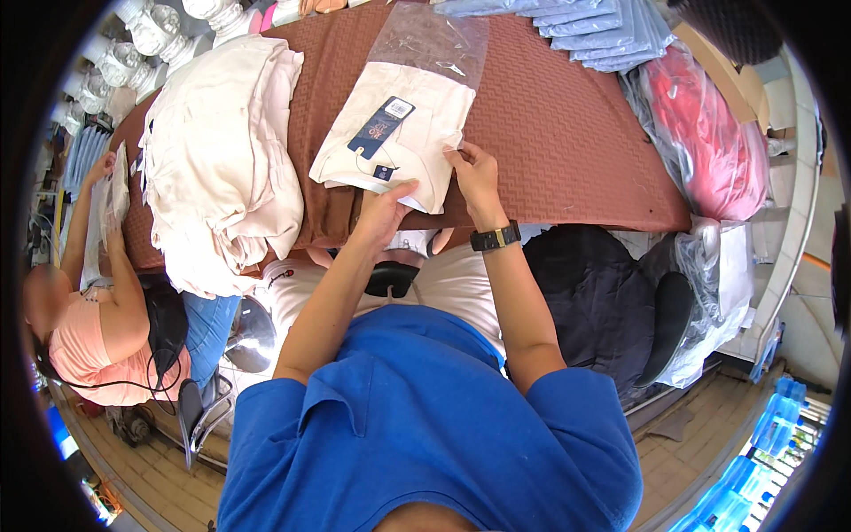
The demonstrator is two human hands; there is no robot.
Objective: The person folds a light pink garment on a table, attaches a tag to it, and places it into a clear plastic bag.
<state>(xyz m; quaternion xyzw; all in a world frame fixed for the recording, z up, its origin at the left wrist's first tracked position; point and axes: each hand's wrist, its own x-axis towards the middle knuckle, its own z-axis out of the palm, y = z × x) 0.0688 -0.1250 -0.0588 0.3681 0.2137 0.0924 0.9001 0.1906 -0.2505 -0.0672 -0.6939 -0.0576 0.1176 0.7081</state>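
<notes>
A folded cream garment (417,151) lies on the brown-covered table in front of me, inside or under a clear plastic bag (434,40) whose unfilled end stretches toward the far side. On the garment are a dark blue hang tag (381,127) and a smaller dark tag (385,172) on a string. My left hand (383,213) grips the near edge, thumb on top and fingers underneath. At the right edge, my right hand (477,177) pinches the garment or its bag between thumb and fingers; which layer is hard to tell.
A tall pile of cream garments (222,151) stands left on the brown table cover (567,133). Blue bagged garments (612,31) are stacked at the far right, beside a red bundle in plastic (700,133) and a cardboard box (722,75). A co-worker (102,337) sits at the left.
</notes>
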